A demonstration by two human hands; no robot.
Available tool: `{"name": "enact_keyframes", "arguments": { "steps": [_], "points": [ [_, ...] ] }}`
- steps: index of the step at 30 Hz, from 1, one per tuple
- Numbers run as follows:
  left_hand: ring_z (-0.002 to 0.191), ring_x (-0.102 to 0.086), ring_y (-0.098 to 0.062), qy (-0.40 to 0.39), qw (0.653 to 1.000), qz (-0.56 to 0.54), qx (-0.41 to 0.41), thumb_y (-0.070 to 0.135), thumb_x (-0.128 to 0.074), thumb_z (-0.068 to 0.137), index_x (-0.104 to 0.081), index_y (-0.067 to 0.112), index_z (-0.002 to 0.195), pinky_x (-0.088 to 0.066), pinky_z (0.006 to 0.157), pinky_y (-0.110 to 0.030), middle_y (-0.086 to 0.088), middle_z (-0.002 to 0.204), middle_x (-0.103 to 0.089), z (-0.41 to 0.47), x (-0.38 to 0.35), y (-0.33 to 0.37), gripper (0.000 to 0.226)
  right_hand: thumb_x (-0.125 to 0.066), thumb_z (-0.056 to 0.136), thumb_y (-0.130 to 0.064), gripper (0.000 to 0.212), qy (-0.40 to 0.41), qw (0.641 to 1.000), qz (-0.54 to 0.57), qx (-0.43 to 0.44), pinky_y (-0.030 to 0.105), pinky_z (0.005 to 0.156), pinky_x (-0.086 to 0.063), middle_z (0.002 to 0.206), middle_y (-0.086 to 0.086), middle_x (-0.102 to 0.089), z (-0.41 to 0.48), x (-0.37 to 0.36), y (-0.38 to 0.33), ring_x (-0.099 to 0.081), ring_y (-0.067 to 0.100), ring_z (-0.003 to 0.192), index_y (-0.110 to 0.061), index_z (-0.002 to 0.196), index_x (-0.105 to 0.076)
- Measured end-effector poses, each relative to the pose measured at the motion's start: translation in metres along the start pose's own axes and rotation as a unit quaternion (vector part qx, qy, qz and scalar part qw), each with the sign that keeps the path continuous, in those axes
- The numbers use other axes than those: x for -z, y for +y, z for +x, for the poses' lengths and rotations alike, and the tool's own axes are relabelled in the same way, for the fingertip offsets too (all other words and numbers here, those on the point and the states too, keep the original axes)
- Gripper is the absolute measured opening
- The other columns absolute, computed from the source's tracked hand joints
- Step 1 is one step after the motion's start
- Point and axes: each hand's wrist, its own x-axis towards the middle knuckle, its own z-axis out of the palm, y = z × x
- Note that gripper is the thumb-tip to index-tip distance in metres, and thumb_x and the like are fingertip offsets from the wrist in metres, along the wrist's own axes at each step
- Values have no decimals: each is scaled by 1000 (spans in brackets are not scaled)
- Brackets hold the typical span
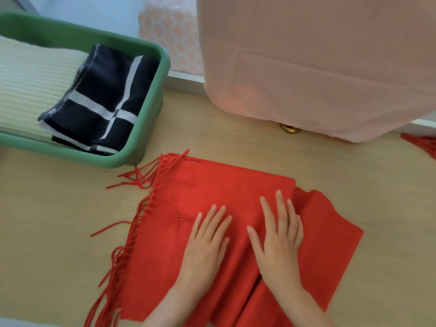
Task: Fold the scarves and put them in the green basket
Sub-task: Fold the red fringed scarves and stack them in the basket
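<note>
Both hands lie flat, fingers straight, palms down on the red scarf [212,190]; left hand [205,246] and right hand [278,239] sit side by side, gripping nothing, only pressing; scarf is spread on the worktop [59,208] directly under both palms, partly folded, not yet a compact bundle; its fringe [141,185] runs down the edge left of the left hand; a folded edge sits just right of the right hand's fingertips; the cloth carries on back past both wrists and out of frame, so full length can't be told.

Key relation: green basket [151,109] lies ahead and to the left of the left hand, near the fringe's far corner; the left hand is the nearer one; the basket already holds a navy checked scarf [101,95] and a cream knit scarf [30,83]; likely another fold first, then a carry forward-left.

Pink cloth [306,55] hangs ahead of the right hand.
</note>
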Motion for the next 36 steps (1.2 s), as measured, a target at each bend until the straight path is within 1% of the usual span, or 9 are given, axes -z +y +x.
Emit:
{"name": "enact_keyframes", "arguments": {
  "steps": [4,6,10,12,15,19,23,28,36],
  "points": [
    [146,-19,-19,-85,996,39,7,41,-25,102,-36,19,147,-15,116,-41,-1,157,-24,-15,-14,5,51,-44,74,-79,96,-20,966,18,-259,55,113,-10,161,2,4,-70,1,39,1,29,146,-39,151,-4],
    [145,-20,-20,-107,991,75,7,40,-29,99,-34,21,147,-17,115,-43,-3,157,-26,-13,-16,6,52,-55,71,-77,100,-67,928,54,-363,56,113,-10,161,2,4,-79,-8,45,2,28,147,-40,149,-3],
    [144,-23,-19,-110,987,116,11,35,-33,96,-34,22,147,-19,114,-44,-3,156,-27,-14,-18,7,54,-43,81,-45,64,-10,973,32,-229,64,96,-34,142,9,-49,-77,-19,52,-27,22,136,-8,134,-50],
    [145,-22,-19,-108,986,124,17,34,-32,96,-34,23,148,-19,115,-44,-3,157,-26,-14,-18,8,53,-44,87,-22,49,37,986,48,-154,58,96,-42,136,8,-55,-75,-13,70,-37,19,132,-9,133,-47],
    [146,-18,-19,-107,986,127,22,34,-30,97,-31,23,149,-19,116,-44,-1,158,-22,-14,-17,11,54,-41,82,2,57,80,984,64,-143,56,100,-43,142,9,-48,-65,8,122,-43,24,133,-5,137,-47],
    [147,-16,-19,-103,985,131,36,34,-29,97,-30,22,149,-20,116,-45,-1,159,-20,-13,-17,15,54,-40,87,-6,56,98,981,-11,-169,54,110,-29,148,14,-39,-37,38,173,-33,31,139,-5,143,-39],
    [147,-16,-20,-100,984,141,46,36,-22,99,-33,21,148,-18,116,-47,-2,158,-21,-12,-20,16,52,-47,94,-23,51,78,978,30,-191,48,116,-19,154,10,-26,-39,45,170,-21,26,144,-8,143,-41],
    [147,-13,-22,-78,985,129,77,36,-24,98,-31,17,149,-9,117,-50,-7,157,-23,-5,-25,36,54,-32,96,-42,60,-27,996,-6,-91,38,119,-4,160,3,-12,-85,21,134,-6,20,148,-17,151,-23],
    [147,-13,-23,-89,983,152,58,38,-28,96,-27,20,150,-12,117,-54,-6,159,-19,-7,-39,46,57,-26,97,-54,65,-92,987,-98,-91,38,118,-9,159,4,-18,-104,7,138,-13,22,146,-21,152,-22]
  ]
}}
